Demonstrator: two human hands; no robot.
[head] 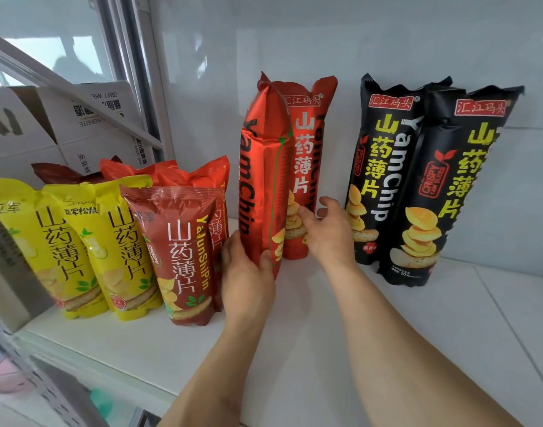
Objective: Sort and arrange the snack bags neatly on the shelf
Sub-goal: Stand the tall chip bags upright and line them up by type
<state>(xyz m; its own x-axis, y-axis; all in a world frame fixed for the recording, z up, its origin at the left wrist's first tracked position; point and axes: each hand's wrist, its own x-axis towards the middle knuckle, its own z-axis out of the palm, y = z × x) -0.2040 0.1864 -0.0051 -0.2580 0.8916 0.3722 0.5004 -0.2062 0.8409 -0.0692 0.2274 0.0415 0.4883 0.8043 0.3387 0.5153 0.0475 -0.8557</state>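
Shelf [295,318]: front tall red bag [264,180] upright, centre, L hand [247,272] grip clamped on base. R hand [328,232] fingers apart, touching rear red bag [307,143]. Black bags [418,180] to the right, yellow bags [73,248] to the left.

We see a white shelf [310,328], two yellow bags [79,248] upright at left, dark red bags [184,254] beside them, two tall red bags [264,180] mid-shelf, two tall black bags [418,186] at right.
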